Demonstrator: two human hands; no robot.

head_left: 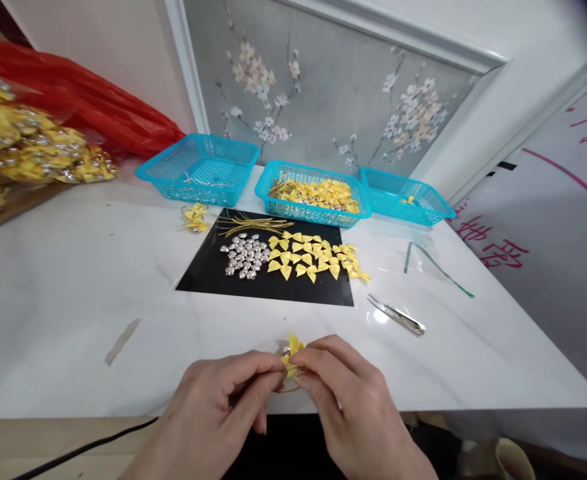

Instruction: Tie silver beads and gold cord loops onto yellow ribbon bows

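Note:
Near the table's front edge, my left hand (228,400) and my right hand (348,393) meet with closed fingertips. Between them is a yellow ribbon bow (293,345) with a silver bead on it and a thin gold cord (289,390) looping below. My left fingertips pinch the cord beside the bow, while those of my right press on the bow and cord, hiding part of both. Beyond lies a black mat (263,293) bearing silver beads (246,255), rows of yellow bows (308,257) and a bundle of gold cords (256,225).
Tweezers (397,315) and green strips (440,270) lie to the right. Along the back stand a left blue basket (198,190), a middle one (313,215) full of bows and a right one (413,212). Bagged bows (38,147) and a red plastic bag (88,100) fill the left.

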